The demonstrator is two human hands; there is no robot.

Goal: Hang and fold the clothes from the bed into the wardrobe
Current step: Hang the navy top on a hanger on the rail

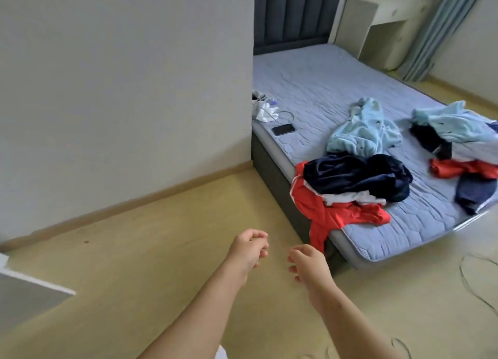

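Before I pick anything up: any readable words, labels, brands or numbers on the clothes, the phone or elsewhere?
No readable text anywhere in view.
phone: screen dark, no text.
light blue garment: small dark marks, too blurred to read.
red garment: white stripes only, no lettering visible.

Open floor [167, 224] lies between the wall [121, 62] and the bed [272, 170]; clothes [350, 186] crowd its near corner; a phone [283, 129] lies at its edge.

Soft, even daylight filled the room, brightest by the curtain [428, 27]; a faint shadow lay beside the bed [323, 89]. Wide-angle distortion bowed the wall [121, 76] and floor [148, 251] lines, and the whole frame was slightly blurred.
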